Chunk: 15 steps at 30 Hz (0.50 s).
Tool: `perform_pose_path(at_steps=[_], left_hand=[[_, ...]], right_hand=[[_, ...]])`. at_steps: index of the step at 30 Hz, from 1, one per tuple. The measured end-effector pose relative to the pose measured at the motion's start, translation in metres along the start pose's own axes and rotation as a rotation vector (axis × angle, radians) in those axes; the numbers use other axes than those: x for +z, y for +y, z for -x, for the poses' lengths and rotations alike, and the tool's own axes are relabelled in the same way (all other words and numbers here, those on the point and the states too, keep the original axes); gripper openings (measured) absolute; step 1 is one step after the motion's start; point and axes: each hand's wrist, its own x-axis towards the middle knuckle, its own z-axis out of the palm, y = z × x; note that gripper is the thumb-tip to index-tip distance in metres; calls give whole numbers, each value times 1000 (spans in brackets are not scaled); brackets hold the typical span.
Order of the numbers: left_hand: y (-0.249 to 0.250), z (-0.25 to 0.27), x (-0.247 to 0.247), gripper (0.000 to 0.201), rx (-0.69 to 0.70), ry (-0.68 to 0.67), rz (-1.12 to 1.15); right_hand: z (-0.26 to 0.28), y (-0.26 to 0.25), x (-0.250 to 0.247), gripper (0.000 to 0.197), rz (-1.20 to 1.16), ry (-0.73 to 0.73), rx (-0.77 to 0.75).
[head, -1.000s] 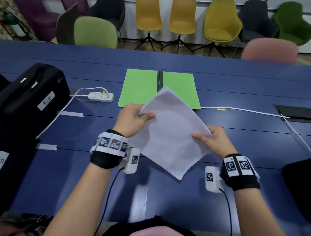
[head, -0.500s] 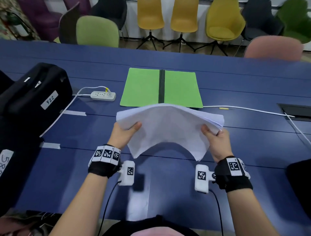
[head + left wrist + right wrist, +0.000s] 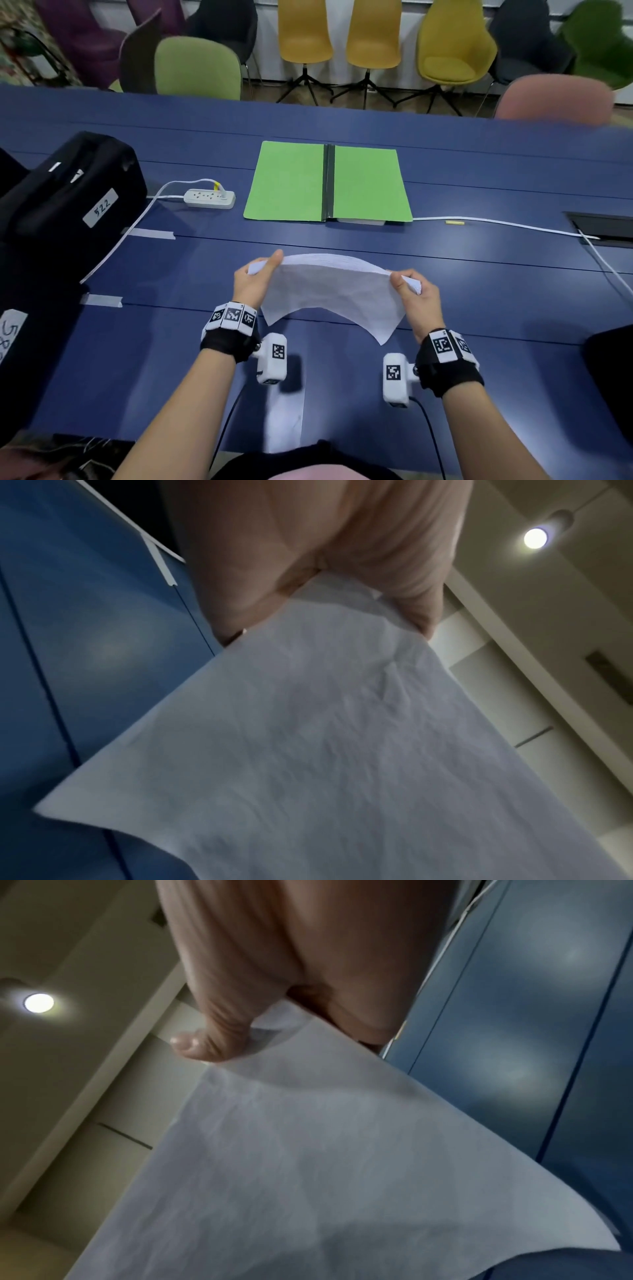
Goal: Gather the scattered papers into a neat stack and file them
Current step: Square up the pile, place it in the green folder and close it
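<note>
Head view: a person holds a stack of papers (image 3: 332, 291) above the blue tabletop (image 3: 479, 308), arched upward in the middle.
Left hand (image 3: 255, 284): pinches the stack's left edge, thumb on top; left wrist view shows the fingers (image 3: 240, 588) curled beneath the sheets.
Right hand (image 3: 416, 298): pinches the right edge, thumb (image 3: 209, 1042) over the paper.
Papers: clear of the tabletop, near edge drooping toward the person.
Folder (image 3: 287, 181): green, lying open and flat beyond the papers, well apart from them.
Power strip (image 3: 209, 198): left of the folder.
Black case (image 3: 68, 185): far left.
</note>
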Motion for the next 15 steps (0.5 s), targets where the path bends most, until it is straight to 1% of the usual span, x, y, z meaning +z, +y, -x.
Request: perform_pose_path(at_steps=[1,3,4,5,6,8,9,10,11,13,14,15], left_hand=[[-2,-1,-1,16,29,-27,-46],[-6,-1,-5,11,125,-147,-161],[-6,0,-6,13,186,-211,-234],[-4,1,-6,14,237,-239,-330],[-1,1,-4,14,282,-229,-415],[12,4,4,21,347,-147,-521],[23,9,10,23,398,-138,-553],[34,16,17,24,469,-167,-581],[45,24,24,24,538,-210,-601],[61,38,35,25,674,-245,-621],[70,44,37,25,703,-254,-611],[76,46,36,28,695,-268,-586]], right_hand=[[-2,0,-2,16,48,1,-19],[-5,-3,-5,13,194,19,-66],[-7,-4,-7,9,306,42,-93],[-9,-5,-9,7,446,75,-123],[-11,-8,-10,8,604,109,-155],[-16,-12,-10,14,856,140,-246],[-18,-16,-9,19,924,119,-295],[-21,-20,-8,23,960,56,-328],[-22,-25,-5,26,963,-43,-358],[-19,-37,3,32,893,-250,-336],[-16,-42,7,30,833,-296,-316],[-15,-44,9,29,771,-297,-313]])
